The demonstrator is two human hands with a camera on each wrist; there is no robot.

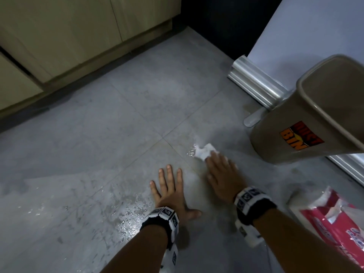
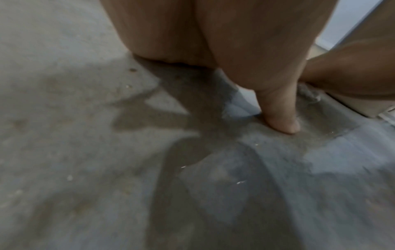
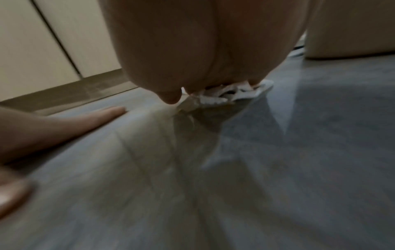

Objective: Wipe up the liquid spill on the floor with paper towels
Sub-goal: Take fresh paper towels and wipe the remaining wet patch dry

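Two hands are on the grey tile floor [image 1: 122, 107]. The left hand [image 1: 171, 192] lies flat with the fingers straight and spread; it holds nothing and, I think, only supports the body. The right hand [image 1: 220, 170] presses a crumpled white paper towel [image 1: 204, 151] onto the floor — its fingertips cover the near edge of the wad. The right wrist view shows the paper squeezed under the fingers, but I cannot tell if they curl around it or only push it flat.

The wad sits on a shiny wet patch [image 1: 192, 151], just beside the brown dust bin [image 1: 307, 119]. More liquid glitters on the tiles left of the left wrist [image 1: 126, 211], well apart from the towel.

The paper looks very light and soft, and when soaked it will probably tear easily and lose its grip on the tile. It seems better to keep the whole palm on its middle than to pinch a corner. A red pack of towels [image 1: 334, 223] lies near the right forearm — a fresh sheet may be needed for the bigger puddle.
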